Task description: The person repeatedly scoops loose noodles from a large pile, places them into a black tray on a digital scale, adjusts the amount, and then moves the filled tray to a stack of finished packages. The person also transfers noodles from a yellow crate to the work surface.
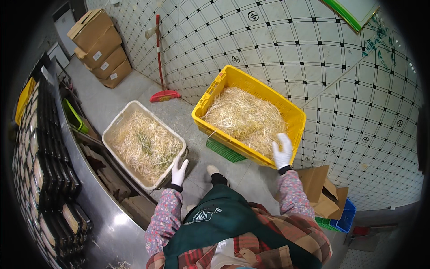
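Observation:
A yellow plastic crate (248, 80) holds a heap of pale bean sprouts (245, 117) and rests on a green crate (225, 150). My right hand (283, 150), in a white glove, is over the near right corner of the yellow crate, its fingers apart at the edge of the heap. To the left stands a whitish plastic tub (116, 117) with more pale sprouts (144, 144) and a greenish patch in the middle. My left hand (178, 171), also gloved in white, is at this tub's near right corner, thumb and fingers apart. No sprouts show in either hand.
A steel table (117, 228) on the left bears stacked black trays of packed food (50, 161). Stacked cardboard boxes (104, 50) and a red broom (164, 95) stand farther off by the tiled wall. An opened carton (312, 181) and a blue crate (349, 215) are at right.

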`<move>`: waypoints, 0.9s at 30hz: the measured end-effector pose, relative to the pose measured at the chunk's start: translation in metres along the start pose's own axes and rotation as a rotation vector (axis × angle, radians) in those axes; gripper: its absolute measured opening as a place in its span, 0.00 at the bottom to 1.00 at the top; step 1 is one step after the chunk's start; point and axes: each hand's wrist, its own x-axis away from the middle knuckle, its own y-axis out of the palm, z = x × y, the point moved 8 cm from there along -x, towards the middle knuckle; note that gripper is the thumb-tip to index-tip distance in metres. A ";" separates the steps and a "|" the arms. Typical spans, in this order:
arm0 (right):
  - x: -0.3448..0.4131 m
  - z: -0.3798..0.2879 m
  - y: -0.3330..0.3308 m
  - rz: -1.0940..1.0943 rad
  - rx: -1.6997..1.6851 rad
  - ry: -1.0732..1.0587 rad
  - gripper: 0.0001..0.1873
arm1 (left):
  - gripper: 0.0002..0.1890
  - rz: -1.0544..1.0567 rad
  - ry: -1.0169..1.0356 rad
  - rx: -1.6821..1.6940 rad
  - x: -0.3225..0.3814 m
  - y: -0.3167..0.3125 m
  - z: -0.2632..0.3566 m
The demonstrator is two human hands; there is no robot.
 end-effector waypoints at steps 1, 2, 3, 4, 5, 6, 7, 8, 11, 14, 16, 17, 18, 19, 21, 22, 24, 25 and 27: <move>-0.009 0.042 -0.013 0.040 0.124 0.080 0.21 | 0.38 -0.003 -0.014 0.028 -0.018 0.017 0.016; -0.011 0.089 -0.026 0.097 0.270 0.181 0.26 | 0.40 0.014 -0.037 -0.028 -0.038 0.030 0.028; -0.021 0.130 -0.027 -0.024 0.285 0.403 0.35 | 0.41 0.042 0.006 -0.018 -0.056 0.041 0.048; 0.001 0.190 -0.037 0.063 0.420 0.554 0.45 | 0.43 0.068 0.044 -0.138 -0.082 0.054 0.059; 0.006 0.225 -0.027 -0.002 0.364 0.774 0.51 | 0.45 0.131 0.085 -0.261 -0.108 0.057 0.071; 0.026 0.279 -0.024 -0.028 0.332 0.930 0.54 | 0.46 0.095 0.116 -0.275 -0.131 0.077 0.085; 0.058 0.337 -0.026 0.072 0.102 1.083 0.51 | 0.48 0.042 0.138 -0.275 -0.152 0.102 0.096; 0.034 0.323 0.027 -0.116 -0.160 1.074 0.42 | 0.50 0.097 0.210 -0.371 -0.176 0.088 0.109; 0.040 0.349 0.048 -0.013 -0.411 1.048 0.28 | 0.49 -0.016 0.179 -0.372 -0.245 0.119 0.103; 0.051 0.345 0.060 0.024 -0.731 1.127 0.25 | 0.41 -0.295 0.003 -0.420 -0.262 0.167 0.118; 0.054 0.329 0.059 -0.013 -0.764 1.283 0.28 | 0.31 -0.103 0.018 -0.877 -0.265 0.172 0.131; 0.058 0.335 0.050 0.022 -0.749 1.279 0.28 | 0.27 -0.063 -0.014 -0.889 -0.257 0.180 0.138; 0.064 0.334 0.046 0.033 -0.764 1.341 0.29 | 0.25 -0.001 0.012 -0.856 -0.246 0.181 0.144; 0.069 0.344 0.042 0.017 -0.844 1.373 0.31 | 0.21 0.031 0.050 -0.798 -0.244 0.183 0.135; 0.050 0.280 0.061 -0.118 -1.104 1.462 0.30 | 0.16 0.123 0.018 -0.764 -0.230 0.168 0.125; 0.053 0.267 0.051 -0.130 -1.087 1.469 0.30 | 0.15 0.101 -0.008 -0.753 -0.217 0.166 0.125; 0.047 0.251 0.046 -0.169 -0.978 1.490 0.30 | 0.15 0.133 -0.008 -0.705 -0.188 0.145 0.119; 0.042 0.245 0.044 -0.186 -0.948 1.485 0.30 | 0.15 0.155 0.001 -0.686 -0.177 0.132 0.119; 0.025 0.234 0.050 -0.237 -0.889 1.446 0.29 | 0.16 0.221 -0.029 -0.643 -0.160 0.108 0.111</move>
